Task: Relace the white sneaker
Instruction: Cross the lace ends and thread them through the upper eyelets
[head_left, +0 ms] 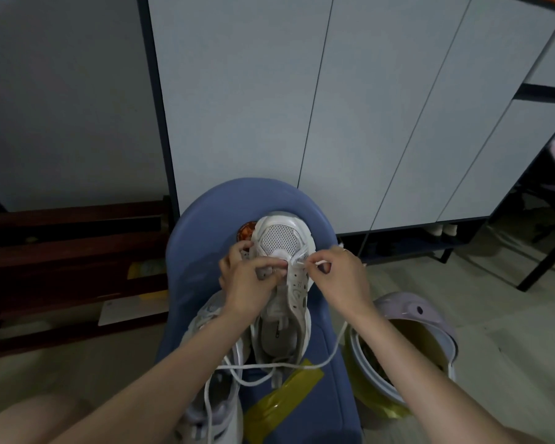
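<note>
Sneaker (282, 270) white, mesh toe | left hand (247, 283) grips it | right hand (340, 277) pinches lace (314, 262)

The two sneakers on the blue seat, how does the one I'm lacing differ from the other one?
The white sneaker sits at the seat's middle, toe pointing away, gripped by the left hand while the right hand pinches its lace. The second sneaker lies nearer and further left, partly under the left forearm, untouched by either hand. Both are pale and rest on the blue seat.
</note>
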